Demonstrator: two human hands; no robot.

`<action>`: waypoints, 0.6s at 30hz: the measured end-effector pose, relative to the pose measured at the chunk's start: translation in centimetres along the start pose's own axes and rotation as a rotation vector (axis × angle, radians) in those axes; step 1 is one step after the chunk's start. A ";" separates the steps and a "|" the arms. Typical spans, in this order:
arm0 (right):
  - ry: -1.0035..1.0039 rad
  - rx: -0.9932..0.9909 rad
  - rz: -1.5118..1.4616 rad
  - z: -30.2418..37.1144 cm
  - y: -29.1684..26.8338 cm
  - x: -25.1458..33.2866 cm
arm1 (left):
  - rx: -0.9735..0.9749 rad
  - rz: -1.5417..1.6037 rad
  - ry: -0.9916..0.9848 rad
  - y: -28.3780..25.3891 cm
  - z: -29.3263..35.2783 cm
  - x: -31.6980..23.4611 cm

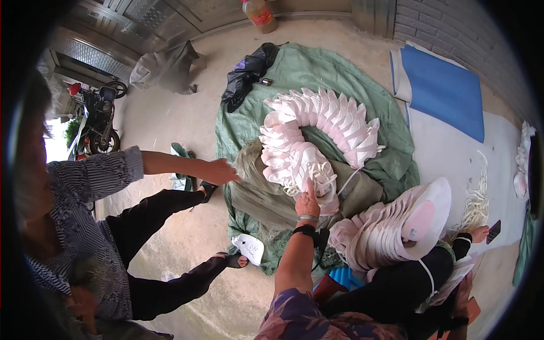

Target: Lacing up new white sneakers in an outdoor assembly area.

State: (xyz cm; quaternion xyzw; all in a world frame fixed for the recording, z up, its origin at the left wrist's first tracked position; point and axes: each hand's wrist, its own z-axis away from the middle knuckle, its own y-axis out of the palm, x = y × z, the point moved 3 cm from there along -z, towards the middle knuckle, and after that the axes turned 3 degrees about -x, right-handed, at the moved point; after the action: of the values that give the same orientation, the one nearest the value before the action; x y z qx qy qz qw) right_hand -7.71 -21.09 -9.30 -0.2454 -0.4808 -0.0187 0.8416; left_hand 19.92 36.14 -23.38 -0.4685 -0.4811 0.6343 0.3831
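My left hand (307,203) reaches forward with its index finger stretched out at the laces of a pink-and-white shoe upper (309,156). This upper is at the near end of a curved row of nested, laced shoe uppers (334,116). Low at the right, beside my thigh, my right hand (463,290) has its fingers at the edge of a pale shoe upper (451,277) on my lap; its grip is partly hidden. Between my arms, a thick stack of nested pink-and-white uppers (391,226) lies against my leg.
A green tarpaulin (391,141) lies under the row. Another person's hand (222,171) reaches in from the left. White laces (477,207) and a dark phone (494,231) lie near my foot. A blue sheet (445,90) lies farther back; a white piece (248,249) is near the person's sandal.
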 end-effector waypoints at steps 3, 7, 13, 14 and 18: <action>0.025 -0.024 0.012 0.1 -0.1 0.0 | -0.010 -0.023 0.040 -0.3 0.6 -0.1; -0.007 0.009 0.045 -0.3 0.1 0.6 | 0.028 -0.008 0.006 -0.5 0.9 0.0; -0.021 0.043 0.069 -0.1 0.6 1.4 | 0.040 0.149 -0.104 -0.6 1.1 -0.1; -0.026 0.047 0.075 -0.2 0.7 1.5 | 0.077 0.141 -0.121 -0.6 1.1 -0.2; -0.039 0.056 0.085 -0.4 0.9 1.6 | 0.241 0.061 -0.141 -1.2 0.8 -0.8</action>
State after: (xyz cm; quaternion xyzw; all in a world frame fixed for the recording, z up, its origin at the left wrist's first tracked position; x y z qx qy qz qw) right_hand -6.32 -20.18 -8.51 -0.2423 -0.4866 0.0352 0.8386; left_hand 19.42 35.44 -21.96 -0.3879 -0.4124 0.7303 0.3823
